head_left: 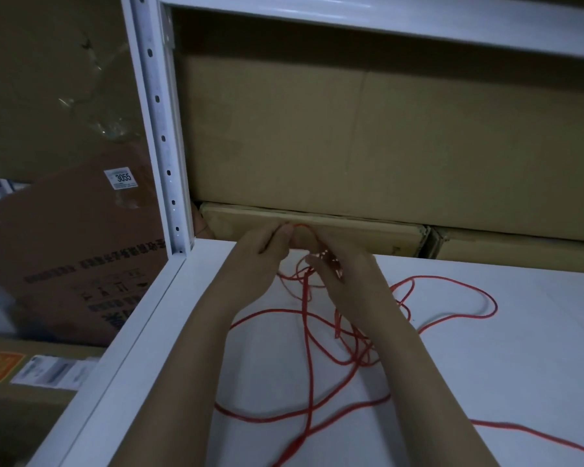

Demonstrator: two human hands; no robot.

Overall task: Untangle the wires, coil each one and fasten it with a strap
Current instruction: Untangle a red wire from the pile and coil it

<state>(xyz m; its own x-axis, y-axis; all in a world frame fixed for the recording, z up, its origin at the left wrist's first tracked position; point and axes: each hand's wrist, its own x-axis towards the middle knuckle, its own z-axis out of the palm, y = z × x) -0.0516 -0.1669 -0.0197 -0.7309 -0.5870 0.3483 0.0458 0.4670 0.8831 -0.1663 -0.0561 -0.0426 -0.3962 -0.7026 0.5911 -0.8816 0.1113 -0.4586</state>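
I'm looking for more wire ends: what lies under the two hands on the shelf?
Loose loops of red wire lie on the white shelf beneath the left hand and right hand. Both pinch strands; the stretch under the palms is hidden, and no ends or strap show.

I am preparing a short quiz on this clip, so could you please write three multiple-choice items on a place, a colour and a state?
1. Where does the loose wire lie?
A. on the white shelf
B. inside a cardboard box
C. on the floor

2. What colour is the wire?
A. black
B. red
C. blue

3. What are the hands doing?
A. both hanging idle
B. both holding the wire
C. one gripping the upright post

Answers: 1 A, its loops spread over the shelf; 2 B, it is plainly red; 3 B, the left hand and right hand hold strands between them.
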